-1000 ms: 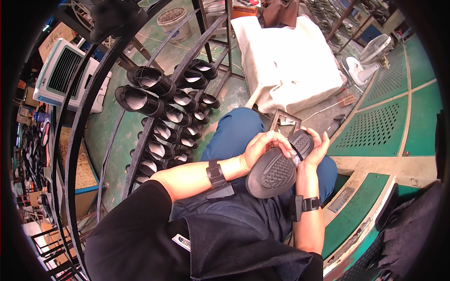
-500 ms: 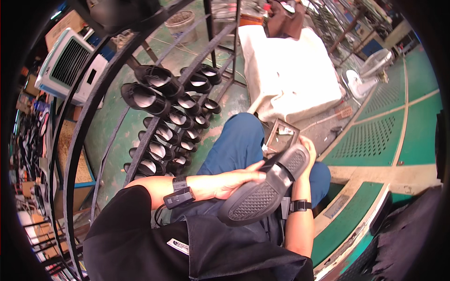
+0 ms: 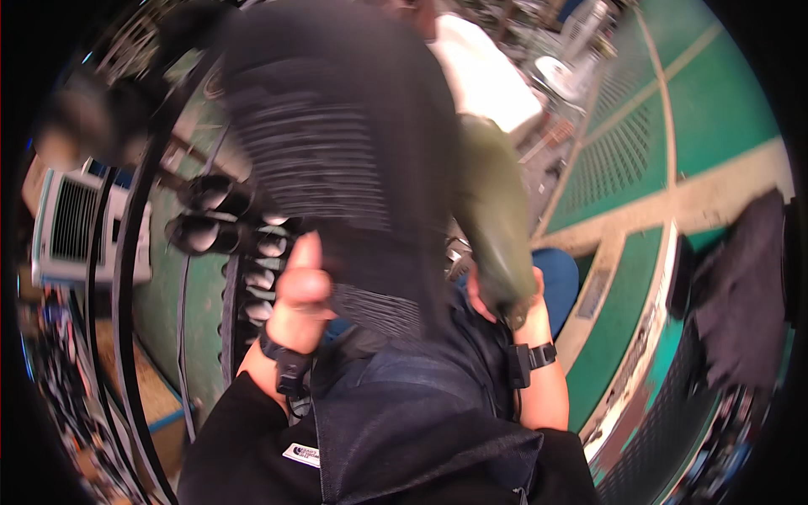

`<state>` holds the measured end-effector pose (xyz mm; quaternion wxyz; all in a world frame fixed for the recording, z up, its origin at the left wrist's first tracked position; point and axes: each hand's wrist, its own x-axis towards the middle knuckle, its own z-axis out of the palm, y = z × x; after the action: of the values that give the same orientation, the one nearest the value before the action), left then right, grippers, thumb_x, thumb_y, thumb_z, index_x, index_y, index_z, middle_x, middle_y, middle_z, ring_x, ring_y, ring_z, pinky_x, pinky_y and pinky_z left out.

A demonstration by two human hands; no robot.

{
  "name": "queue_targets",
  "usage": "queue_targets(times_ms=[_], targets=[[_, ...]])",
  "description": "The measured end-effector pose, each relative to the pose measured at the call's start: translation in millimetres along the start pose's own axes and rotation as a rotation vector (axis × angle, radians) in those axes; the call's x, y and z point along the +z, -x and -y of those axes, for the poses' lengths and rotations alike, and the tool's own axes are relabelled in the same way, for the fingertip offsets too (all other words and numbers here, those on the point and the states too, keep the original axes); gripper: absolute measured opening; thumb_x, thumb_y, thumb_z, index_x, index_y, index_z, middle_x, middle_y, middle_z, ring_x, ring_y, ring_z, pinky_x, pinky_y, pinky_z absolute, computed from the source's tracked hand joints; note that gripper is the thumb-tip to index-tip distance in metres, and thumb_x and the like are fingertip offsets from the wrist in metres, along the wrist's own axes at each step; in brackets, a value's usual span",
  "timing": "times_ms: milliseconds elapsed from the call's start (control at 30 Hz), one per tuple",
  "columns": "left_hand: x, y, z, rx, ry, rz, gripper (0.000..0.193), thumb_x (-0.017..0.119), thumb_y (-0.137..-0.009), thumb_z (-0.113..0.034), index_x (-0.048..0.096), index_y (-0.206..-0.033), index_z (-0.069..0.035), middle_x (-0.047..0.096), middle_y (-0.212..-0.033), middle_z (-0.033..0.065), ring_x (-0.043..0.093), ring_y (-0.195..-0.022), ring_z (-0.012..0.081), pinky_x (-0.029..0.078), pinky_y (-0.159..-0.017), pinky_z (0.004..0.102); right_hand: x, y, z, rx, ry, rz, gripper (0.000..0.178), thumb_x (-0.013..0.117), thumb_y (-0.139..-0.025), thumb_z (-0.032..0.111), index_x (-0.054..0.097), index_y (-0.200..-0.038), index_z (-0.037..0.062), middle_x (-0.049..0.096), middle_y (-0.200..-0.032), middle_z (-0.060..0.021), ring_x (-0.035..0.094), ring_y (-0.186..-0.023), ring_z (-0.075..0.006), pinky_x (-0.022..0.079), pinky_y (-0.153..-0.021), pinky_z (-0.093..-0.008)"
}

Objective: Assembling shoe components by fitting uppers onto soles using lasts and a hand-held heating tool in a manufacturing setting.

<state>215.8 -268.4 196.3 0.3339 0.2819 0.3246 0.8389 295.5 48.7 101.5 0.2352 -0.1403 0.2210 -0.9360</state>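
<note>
A black shoe is raised close to the camera, its ridged sole facing me and smeared by motion. My left hand is closed on its lower left side near the heel; the thumb shows and the other fingers are mostly hidden behind the shoe. Right beside the shoe, a smooth olive-green shoe last stands upright with its narrow end down. My right hand grips that lower end, fingers wrapped around it above my lap. The last and the shoe are separate pieces, though their outlines overlap in view.
Several black shoes sit on a dark metal rack at left. An air cooler is beyond it. Ahead is a white-covered block. Green perforated panels and a dark cloth lie to the right.
The shoe, earlier held low in both hands, is now up near the camera in my left hand. The green last has come into view in my right hand. The view has shifted.
</note>
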Motion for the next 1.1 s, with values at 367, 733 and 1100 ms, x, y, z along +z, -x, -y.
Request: queue_targets(times_ms=[367, 733, 1100], targets=[[-1, 71, 18, 0.118, -0.084, -0.595, 0.088, 0.084, -0.067, -0.032, 0.044, -0.137, 0.003, 0.059, -0.126, 0.0141, 0.061, -0.114, 0.028, 0.049, -0.1, 0.0405, -88, -130, 60, -0.445, -0.024, -0.751, 0.047, 0.05, -0.101, 0.037, 0.051, -0.125, -0.0031, 0.065, -0.115, -0.0189, 0.069, -0.093, -0.0277, 0.059, -0.068, -0.0318], [29, 68, -23, -0.137, -1.681, -0.41, 0.055, 0.078, -0.076, -0.049, 0.063, -0.101, -0.003, 0.068, -0.09, 0.0144, 0.065, -0.085, 0.0333, 0.048, -0.079, 0.0437, 82, -131, -78, 0.571, 0.321, -0.193, 0.071, 0.048, -0.1, 0.049, 0.022, -0.156, 0.0126, 0.053, -0.135, -0.0169, 0.069, -0.099, -0.0317, 0.062, -0.066, -0.0435], [-8, 114, -61, -0.522, -2.203, -1.029, 0.03, 0.07, -0.08, -0.032, 0.06, -0.081, -0.004, 0.066, -0.076, 0.0145, 0.065, -0.08, 0.0357, 0.047, -0.074, 0.0467, 64, -134, -42, 0.659, 0.694, -0.127, 0.047, 0.053, -0.1, 0.025, 0.047, -0.139, -0.0012, 0.063, -0.124, -0.0184, 0.071, -0.097, -0.032, 0.06, -0.072, -0.0362]])
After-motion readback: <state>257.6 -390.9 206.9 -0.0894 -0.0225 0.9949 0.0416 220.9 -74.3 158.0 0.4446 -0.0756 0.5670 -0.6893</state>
